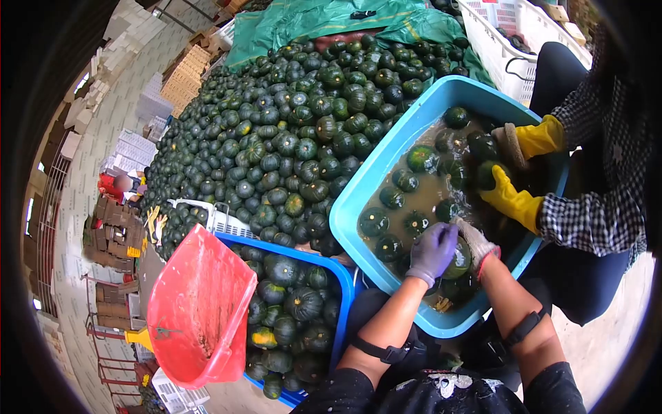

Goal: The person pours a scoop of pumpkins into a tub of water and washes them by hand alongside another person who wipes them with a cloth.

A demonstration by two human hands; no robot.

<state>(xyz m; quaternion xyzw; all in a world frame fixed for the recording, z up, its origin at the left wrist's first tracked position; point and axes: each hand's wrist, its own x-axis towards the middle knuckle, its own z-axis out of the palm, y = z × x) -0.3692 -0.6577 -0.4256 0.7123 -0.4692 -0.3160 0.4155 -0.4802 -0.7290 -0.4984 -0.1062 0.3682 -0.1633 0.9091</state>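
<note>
1. the left hand (433, 252), in a purple glove, is pressed on one side of a dark green squash (458, 262); its fingers are close together and clamped against the rind.
2. the right hand (477, 244), in a whitish glove with a red cuff, grips the same squash from the other side; its fingers are bent around it, though their exact spacing is too small to tell.
3. this held squash is inside the light blue tub (348, 228), near the edge closest to the wearer, over murky brown water (436, 186).
4. more squashes sit in the water around it, one with an orange patch (423, 159).
5. across the tub, a person in a checked sleeve (576, 224) wears yellow gloves. one yellow glove (514, 200) is on another squash (490, 174); the other yellow glove (541, 136) is at a brown cloth-like pad (512, 145).
6. left of the tub, a blue crate (341, 276) holds squashes, one of them marked yellow (264, 337). a red scoop (200, 303) stands tilted beside the crate, partly in front of it.
7. behind these lies a large heap of squashes (276, 138), with a green tarp (414, 24) over its far edge.
8. a white basket (514, 76) is beyond the tub, at the upper right.
</note>
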